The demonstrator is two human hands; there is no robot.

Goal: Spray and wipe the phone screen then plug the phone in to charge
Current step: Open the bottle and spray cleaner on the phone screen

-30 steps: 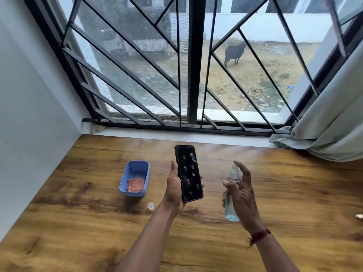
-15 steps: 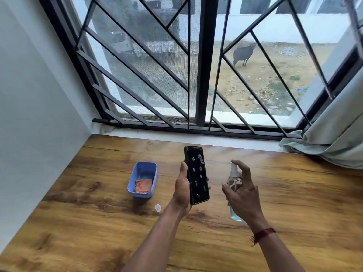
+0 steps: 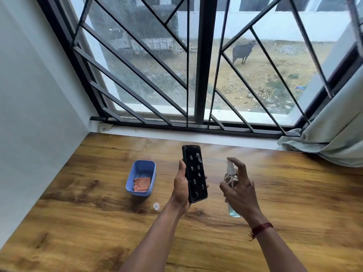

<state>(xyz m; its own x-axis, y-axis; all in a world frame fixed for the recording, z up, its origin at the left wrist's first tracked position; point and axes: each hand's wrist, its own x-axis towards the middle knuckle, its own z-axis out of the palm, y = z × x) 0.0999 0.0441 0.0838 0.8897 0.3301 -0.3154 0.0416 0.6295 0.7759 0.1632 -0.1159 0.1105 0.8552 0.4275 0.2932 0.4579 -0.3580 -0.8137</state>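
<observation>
The phone [image 3: 195, 173] is being held in the left hand [image 3: 181, 190] above the wooden table [image 3: 98, 222], its top end pointing away toward the window. Its black screen is facing up and is showing scattered pale droplets and smears. Just to its right, the spray bottle [image 3: 231, 185] is being gripped upright in the right hand [image 3: 240, 190], whose index finger is arching over the white pump head. The bottle is clear, with bluish liquid showing at its base. The orange cloth [image 3: 142, 184] is lying folded inside the blue tub [image 3: 130, 179], left of the phone.
</observation>
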